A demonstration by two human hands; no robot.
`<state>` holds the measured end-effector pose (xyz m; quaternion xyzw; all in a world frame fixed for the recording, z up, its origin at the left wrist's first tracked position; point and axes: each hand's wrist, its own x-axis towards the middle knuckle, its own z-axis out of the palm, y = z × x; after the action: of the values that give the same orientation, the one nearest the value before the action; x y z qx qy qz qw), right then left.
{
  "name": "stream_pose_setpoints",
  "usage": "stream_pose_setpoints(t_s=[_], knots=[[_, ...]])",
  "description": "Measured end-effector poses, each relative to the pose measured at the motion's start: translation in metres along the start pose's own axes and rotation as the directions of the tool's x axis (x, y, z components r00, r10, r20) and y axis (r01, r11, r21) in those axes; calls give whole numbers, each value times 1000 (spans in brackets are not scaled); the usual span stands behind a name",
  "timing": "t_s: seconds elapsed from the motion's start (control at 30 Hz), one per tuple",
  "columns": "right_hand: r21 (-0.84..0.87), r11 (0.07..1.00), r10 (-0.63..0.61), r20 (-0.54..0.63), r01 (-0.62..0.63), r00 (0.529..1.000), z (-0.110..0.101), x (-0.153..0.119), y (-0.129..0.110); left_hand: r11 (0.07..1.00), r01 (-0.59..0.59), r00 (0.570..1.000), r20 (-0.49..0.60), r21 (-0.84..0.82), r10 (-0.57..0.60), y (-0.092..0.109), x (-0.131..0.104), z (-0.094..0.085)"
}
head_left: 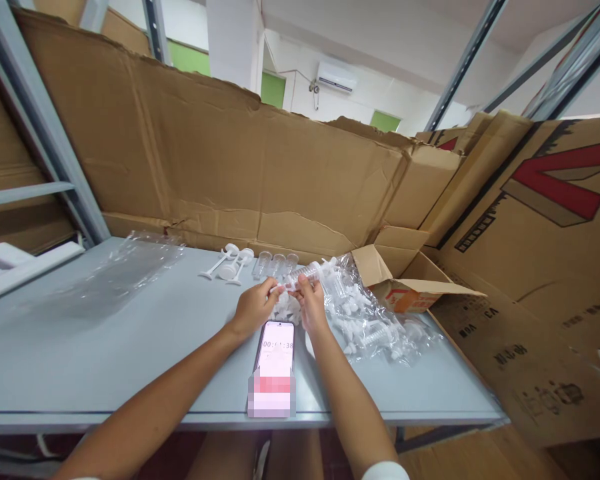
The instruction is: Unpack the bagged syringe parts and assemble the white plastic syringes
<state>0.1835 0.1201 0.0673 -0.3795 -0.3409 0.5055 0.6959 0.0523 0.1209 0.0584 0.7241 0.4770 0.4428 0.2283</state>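
Observation:
My right hand (310, 303) is closed around a clear ribbed plastic tube (309, 271), which looks like a syringe barrel and lies tilted with its narrow end to the left. At that narrow end, the fingertips of my left hand (255, 308) pinch a small white plastic piece (281, 288); whether it is joined to the tube I cannot tell. Just below the hands lies a pile of small white plastic parts (287, 308). Behind them, several clear plastic barrels (278, 265) stand in a row, beside white plungers with round ends (235, 265).
A clear bag (370, 327) full of white and clear parts spreads to the right, before an open cardboard box (415, 287). A phone showing a timer (279, 347) lies in front. Another plastic bag (135, 267) rests at left. Tall cardboard (260, 160) walls the table's (170, 347) back.

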Motion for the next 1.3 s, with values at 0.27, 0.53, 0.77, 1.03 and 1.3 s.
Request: stream_pose_setpoints(t_s=[0.27, 0.53, 0.77, 1.03, 1.3], knots=[[-40, 997, -64, 41, 66, 997, -2, 0, -2, 871, 212, 970, 205, -443, -132, -8, 8, 9], [-30, 998, -63, 20, 63, 998, -3, 2, -1, 971, -84, 989, -101, 223, 109, 1, -2, -1], [-56, 994, -90, 19, 91, 996, -5, 4, 1, 987, 108, 993, 59, -116, -101, -9, 5, 3], [-104, 988, -115, -22, 112, 993, -5, 4, -4, 858, -83, 993, 112, 507, 30, -27, 9, 1], [-217, 962, -164, 15, 164, 986, -7, 2, -5, 896, -101, 970, 245, 433, -9, -40, 11, 3]])
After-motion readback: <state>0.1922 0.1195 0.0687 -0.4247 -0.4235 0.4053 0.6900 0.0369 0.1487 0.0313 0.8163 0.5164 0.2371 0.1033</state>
